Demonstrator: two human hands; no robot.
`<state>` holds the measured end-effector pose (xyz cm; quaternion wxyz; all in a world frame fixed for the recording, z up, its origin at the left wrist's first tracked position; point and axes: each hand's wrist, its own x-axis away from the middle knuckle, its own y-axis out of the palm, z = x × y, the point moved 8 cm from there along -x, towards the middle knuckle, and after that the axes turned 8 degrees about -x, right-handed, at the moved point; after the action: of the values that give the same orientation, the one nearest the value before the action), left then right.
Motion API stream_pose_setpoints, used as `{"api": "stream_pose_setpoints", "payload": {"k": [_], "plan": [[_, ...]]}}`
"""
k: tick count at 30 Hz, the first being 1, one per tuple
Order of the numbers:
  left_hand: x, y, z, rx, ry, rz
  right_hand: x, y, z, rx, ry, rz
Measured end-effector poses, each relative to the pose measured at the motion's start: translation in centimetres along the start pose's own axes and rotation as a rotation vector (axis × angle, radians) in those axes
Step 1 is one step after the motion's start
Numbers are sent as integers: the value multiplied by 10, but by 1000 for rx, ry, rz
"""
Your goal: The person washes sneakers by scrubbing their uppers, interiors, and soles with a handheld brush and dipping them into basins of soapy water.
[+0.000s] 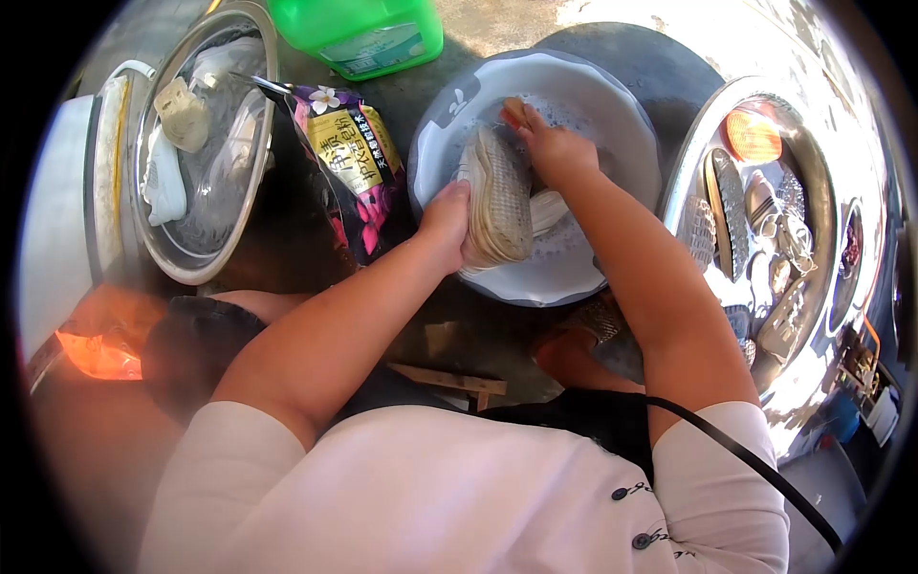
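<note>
In the head view, a dirty off-white shoe with a textured sole (pixel 504 196) is gripped by the left hand (pixel 448 225) and held over a round, pale grey plastic basin (pixel 633 153) with sudsy water. The right hand (pixel 562 153) is curled around a small orange-brown object (pixel 516 110), its kind unclear, near the shoe. A black, glossy packet with a yellow label (pixel 349 148) is seen left of the basin, below a bright green plastic container (pixel 359 29).
</note>
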<state>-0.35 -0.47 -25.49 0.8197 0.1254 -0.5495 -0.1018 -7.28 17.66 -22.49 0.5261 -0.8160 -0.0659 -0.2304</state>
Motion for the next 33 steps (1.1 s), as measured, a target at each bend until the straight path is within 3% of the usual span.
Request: {"api": "stream_pose_setpoints", "payload": {"k": [4,6,9,11,13,15,16,18,22,24,26,28,29,33], "plan": [[13,4,5,-36,21,58,-7,26,18,-40,16,-100],[19,8,13,-83,47,62,24,3,-8,-635,-140,-194],[15,2,12,-46,183,16,95,-43,-42,-559,-230,-267],[5,-8,5,2,219,26,122,-54,-66,-298,-329,-415],[6,-14,-4,51,254,43,101,-38,-62,-153,-298,-432],[34,-4,17,-155,286,198,68,-41,-67,87,-295,-378],[39,-2,20,-157,288,195,49,-34,-71,86,-294,-375],[42,13,27,-89,306,-3,13,-27,-76,44,-240,-265],[43,15,30,-173,369,43,43,-42,-65,14,-268,-356],[35,3,30,-344,436,125,90,-43,-58,-225,-320,-467],[37,10,34,-472,489,100,98,-53,-53,-115,-245,-458],[43,17,39,-856,520,117,98,-49,-48,-19,-160,-438],[16,3,29,-709,491,91,79,-44,-54,25,-174,-368],[3,-8,27,-591,488,81,-3,-14,-45,23,-137,-171]]}}
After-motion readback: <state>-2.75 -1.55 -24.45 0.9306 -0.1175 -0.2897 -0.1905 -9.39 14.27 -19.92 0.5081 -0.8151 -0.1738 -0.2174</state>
